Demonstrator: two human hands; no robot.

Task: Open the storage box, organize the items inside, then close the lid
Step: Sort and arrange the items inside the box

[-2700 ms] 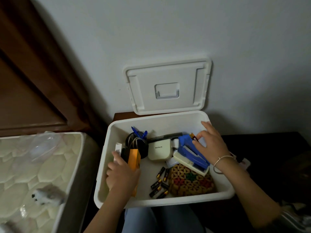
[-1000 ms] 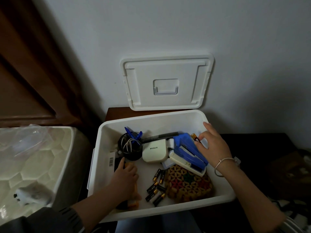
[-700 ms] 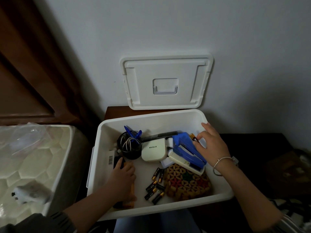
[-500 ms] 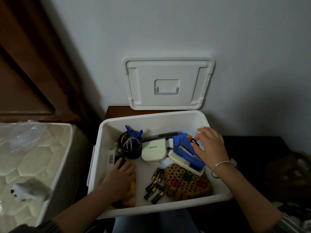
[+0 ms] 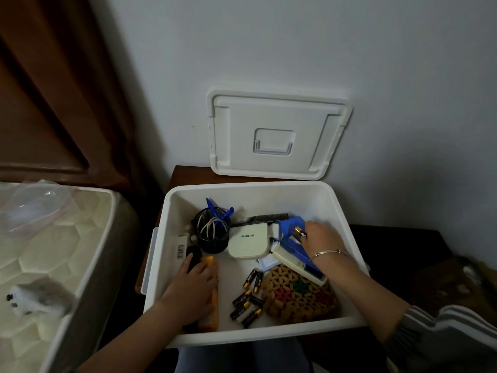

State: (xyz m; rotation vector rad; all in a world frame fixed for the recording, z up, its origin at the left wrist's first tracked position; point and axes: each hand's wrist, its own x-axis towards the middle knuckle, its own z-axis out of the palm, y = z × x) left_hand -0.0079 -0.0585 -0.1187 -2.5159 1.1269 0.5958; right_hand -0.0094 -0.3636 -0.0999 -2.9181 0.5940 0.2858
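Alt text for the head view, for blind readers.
In an open storage box, the right hand pinches a battery over a blue stapler; the left hand holds an orange item. The lid leans against the wall.

Left forearm (image 5: 139, 329): bare, enters at the bottom edge left of centre and runs up and to the right. Left hand (image 5: 192, 285): lower centre of the frame, palm down, thumb extended upward, fingers curled over an orange pack (image 5: 212, 305).

Right forearm (image 5: 360, 289): enters from the lower right, striped sleeve (image 5: 443, 327) pushed back toward the elbow, thin bracelet (image 5: 329, 252) on the wrist. Right hand (image 5: 321, 242): right of centre, palm down, fingertips pinching a battery (image 5: 300, 232).
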